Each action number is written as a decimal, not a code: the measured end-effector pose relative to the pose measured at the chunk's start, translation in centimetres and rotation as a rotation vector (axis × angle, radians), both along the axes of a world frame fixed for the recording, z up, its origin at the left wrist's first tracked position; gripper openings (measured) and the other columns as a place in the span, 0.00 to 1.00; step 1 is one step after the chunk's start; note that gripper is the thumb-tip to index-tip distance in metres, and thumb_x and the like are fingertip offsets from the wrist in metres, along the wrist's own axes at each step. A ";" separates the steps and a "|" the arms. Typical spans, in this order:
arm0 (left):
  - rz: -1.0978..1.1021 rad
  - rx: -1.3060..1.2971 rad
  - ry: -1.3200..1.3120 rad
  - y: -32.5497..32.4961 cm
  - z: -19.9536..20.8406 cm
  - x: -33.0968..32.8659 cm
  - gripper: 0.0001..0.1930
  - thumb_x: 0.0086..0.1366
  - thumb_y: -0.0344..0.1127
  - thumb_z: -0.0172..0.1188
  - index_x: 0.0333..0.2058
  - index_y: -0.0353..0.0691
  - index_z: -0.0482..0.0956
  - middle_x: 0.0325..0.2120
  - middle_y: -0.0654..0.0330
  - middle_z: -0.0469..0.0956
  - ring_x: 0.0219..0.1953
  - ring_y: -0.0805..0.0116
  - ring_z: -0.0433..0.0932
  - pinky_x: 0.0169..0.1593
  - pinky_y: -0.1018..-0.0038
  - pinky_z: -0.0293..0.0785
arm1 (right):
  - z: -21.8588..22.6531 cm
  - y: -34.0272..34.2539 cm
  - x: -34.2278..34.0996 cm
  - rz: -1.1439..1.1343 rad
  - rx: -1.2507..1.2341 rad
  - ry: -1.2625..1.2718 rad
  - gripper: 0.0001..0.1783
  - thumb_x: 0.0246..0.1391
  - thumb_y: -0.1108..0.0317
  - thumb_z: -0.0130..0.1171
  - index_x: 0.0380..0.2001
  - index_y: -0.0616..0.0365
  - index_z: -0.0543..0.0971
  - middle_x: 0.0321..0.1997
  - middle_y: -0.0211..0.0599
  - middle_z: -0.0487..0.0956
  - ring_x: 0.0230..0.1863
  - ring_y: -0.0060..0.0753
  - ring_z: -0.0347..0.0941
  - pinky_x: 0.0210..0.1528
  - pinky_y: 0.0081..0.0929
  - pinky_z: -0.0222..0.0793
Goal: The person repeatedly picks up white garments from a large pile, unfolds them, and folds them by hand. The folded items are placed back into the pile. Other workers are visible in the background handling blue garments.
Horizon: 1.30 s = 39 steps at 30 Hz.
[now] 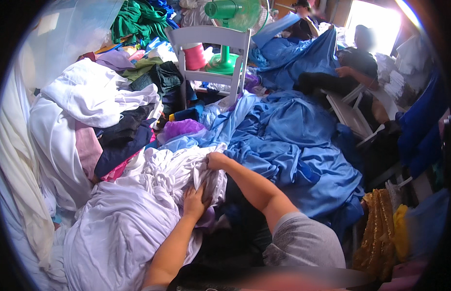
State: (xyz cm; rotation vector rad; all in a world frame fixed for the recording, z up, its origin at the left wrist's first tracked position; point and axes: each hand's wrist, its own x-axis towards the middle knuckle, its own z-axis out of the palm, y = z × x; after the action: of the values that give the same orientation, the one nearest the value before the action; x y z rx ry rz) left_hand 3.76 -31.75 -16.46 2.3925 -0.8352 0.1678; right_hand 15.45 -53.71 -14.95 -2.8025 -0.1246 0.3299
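A large heap of white cloth (123, 218) spreads in front of me, wrinkled and loosely gathered toward its far right end. My right hand (216, 161) is closed on a fold of this cloth near its far edge, where it meets the blue fabric. Nearer to me, my left hand (195, 201) rests on the same cloth, fingers stretched out over the folds and thumb apart. Part of the cloth bunches up between the two hands. The tips of the right fingers are hidden in the fabric.
Shiny blue fabric (298, 131) lies piled to the right. A white chair (211, 33) and a green fan (226, 63) stand ahead. Another person (359, 63) sits at the far right. More white cloth (84, 92) is heaped left; gold sequined fabric (376, 228) hangs at the lower right.
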 end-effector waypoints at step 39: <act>-0.030 -0.188 -0.063 1.0 0.5 -1.1 0.31 0.50 0.38 0.66 0.56 0.53 0.71 0.41 0.46 0.77 0.49 0.43 0.71 0.57 0.58 0.63 | -0.6 -3.7 -0.6 -0.504 0.705 -0.106 0.13 0.45 0.59 0.67 0.33 0.55 0.83 0.27 0.31 0.78 0.26 0.25 0.69 0.28 0.29 0.65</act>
State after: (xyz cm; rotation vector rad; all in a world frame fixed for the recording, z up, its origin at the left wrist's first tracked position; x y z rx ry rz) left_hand 2.70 -30.79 -15.91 2.2077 -0.8448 0.2973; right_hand 14.88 -57.45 -15.59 -2.0534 0.3674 0.0019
